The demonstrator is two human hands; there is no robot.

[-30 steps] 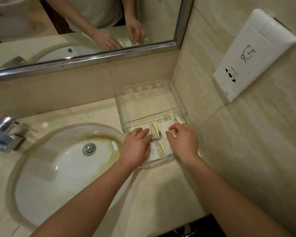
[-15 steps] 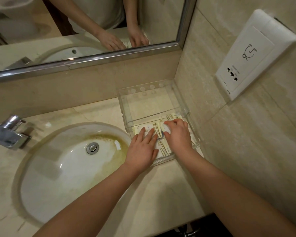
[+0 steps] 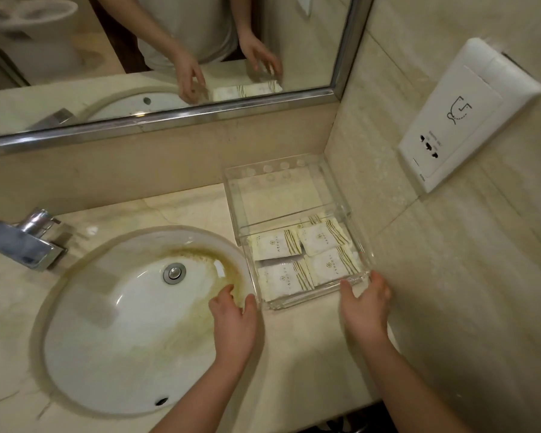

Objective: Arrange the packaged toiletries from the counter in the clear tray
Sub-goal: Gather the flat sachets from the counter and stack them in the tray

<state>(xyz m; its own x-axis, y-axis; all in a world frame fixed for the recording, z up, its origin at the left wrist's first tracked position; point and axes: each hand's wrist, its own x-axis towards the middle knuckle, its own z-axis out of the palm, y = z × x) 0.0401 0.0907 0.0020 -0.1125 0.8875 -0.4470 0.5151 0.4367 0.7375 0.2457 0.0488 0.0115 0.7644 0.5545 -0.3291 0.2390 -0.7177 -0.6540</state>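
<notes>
The clear tray (image 3: pixel 325 195) stands on the marble counter in the corner by the wall. Its near compartment holds several white toiletry packets (image 3: pixel 320 237) with gold stripes, lying flat side by side; the far compartment has nothing in it. My left hand (image 3: pixel 233 320) is at the tray's near left corner, fingers spread, thumb touching the corner. My right hand (image 3: pixel 366 303) rests at the near right corner, fingertips on the front rim. Neither hand holds a packet.
A stained white sink basin (image 3: pixel 131 323) lies left of the tray, with a chrome faucet (image 3: pixel 25 242) at its far left. A mirror (image 3: pixel 169 57) runs along the back wall. A white shaver socket panel (image 3: pixel 462 126) is on the right wall.
Both hands have drawn back out of the tray's near compartment to its front corners, leaving the packets uncovered and lying flat.
</notes>
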